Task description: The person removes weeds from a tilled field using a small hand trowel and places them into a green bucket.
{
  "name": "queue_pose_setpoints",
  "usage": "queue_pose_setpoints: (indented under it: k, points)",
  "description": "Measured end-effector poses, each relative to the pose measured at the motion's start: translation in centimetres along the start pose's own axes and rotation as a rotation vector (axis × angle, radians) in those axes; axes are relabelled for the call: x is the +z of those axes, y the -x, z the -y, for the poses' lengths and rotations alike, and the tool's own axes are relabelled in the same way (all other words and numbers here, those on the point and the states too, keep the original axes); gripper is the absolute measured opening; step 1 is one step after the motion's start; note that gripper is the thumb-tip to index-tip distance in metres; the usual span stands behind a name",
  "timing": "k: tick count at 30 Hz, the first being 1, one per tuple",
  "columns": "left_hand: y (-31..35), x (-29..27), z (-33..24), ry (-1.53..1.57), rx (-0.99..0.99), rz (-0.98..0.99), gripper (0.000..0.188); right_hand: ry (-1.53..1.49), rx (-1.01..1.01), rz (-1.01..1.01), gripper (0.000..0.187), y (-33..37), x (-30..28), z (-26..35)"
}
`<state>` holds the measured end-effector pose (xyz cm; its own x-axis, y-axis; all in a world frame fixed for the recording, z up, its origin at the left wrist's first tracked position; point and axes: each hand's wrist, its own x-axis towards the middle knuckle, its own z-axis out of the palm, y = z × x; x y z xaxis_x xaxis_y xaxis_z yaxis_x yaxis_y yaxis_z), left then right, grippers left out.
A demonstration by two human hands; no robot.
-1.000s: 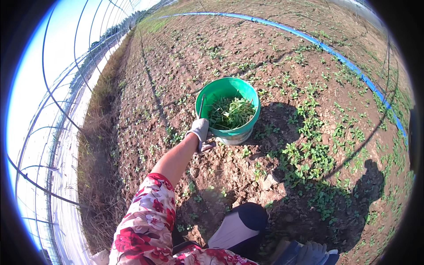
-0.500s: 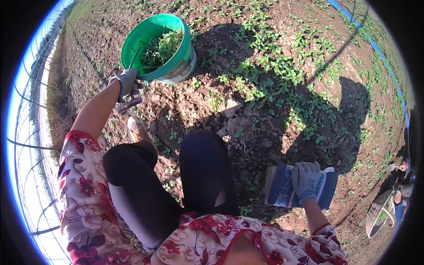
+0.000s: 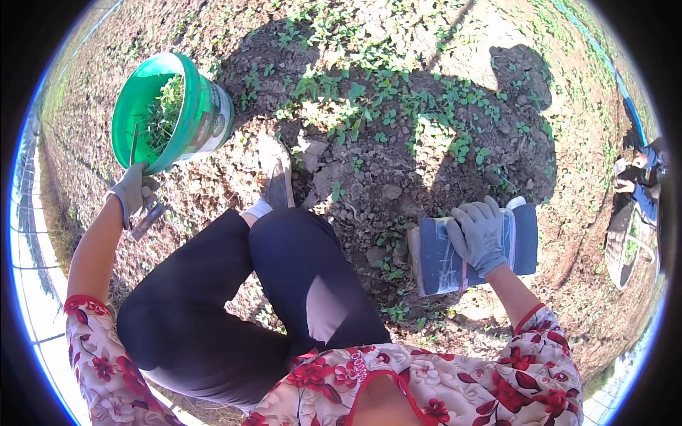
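Observation:
My left hand, in a grey glove, is closed at the near rim of a green bucket. The bucket tilts toward me, and cut leafy greens lie inside. A thin dark shaft rises over the rim by my fingers, and a flat grey-brown tool end sticks out below that hand; whether they are one tool I cannot tell. My gloved right hand grips a thick dark-blue pad with clear film and a pink band around it. Whether the pad touches the soil is unclear.
Low green seedlings grow across cloddy brown soil, partly under my shadow. My shoe stands ahead of my knees. At the far right another person is beside a pale basket. A blue hose runs along the upper right.
The bucket has shifted left and tips more toward me, with my left hand still at its rim. The pad sits higher in view. A shoe has come forward, and my view has turned.

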<state>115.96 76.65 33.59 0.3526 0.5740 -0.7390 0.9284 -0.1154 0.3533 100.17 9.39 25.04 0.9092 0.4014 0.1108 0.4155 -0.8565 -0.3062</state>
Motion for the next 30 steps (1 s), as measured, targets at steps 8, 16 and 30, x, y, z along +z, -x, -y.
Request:
queue_pose_setpoints:
  k: [8,16,30]
  points:
    - [-0.7,-0.3,0.8,0.163,0.066,-0.011,0.030,-0.012,0.024,0.165,0.034,-0.2,-0.9,-0.2]
    - [1.3,1.8,1.0,0.301,0.053,0.004,0.033,-0.031,0.010,1.107,0.080,-5.2,-5.2,-2.8]
    - [4.0,3.5,1.2,0.385,-0.225,-0.195,0.029,0.036,0.031,0.568,0.048,-4.6,-1.1,-4.3]
